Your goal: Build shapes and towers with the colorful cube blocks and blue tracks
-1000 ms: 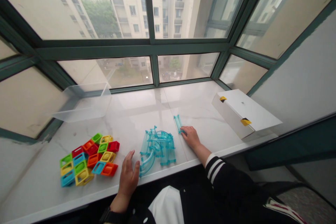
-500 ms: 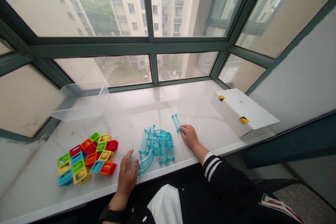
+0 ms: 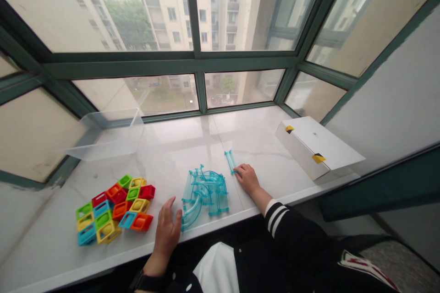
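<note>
My right hand (image 3: 248, 177) rests on the counter with its fingertips closed on the near end of a straight, see-through blue track piece (image 3: 230, 161), which lies flat. To its left is a cluster of see-through blue track pieces (image 3: 204, 190), some of them curved. My left hand (image 3: 167, 224) is at the counter's front edge, empty, its fingers stretched out and thumb apart. It sits between the blue pieces and a group of coloured blocks (image 3: 115, 208) in red, orange, yellow, green and blue.
A clear plastic bin (image 3: 106, 146) stands at the back left by the window. On the right lies a white box (image 3: 318, 146) with yellow and black tabs. The white marble-look counter (image 3: 175, 146) ends at a front edge close to my body.
The view has tilted very slightly. Both hands, the blue track pieces and the coloured blocks keep their places.
</note>
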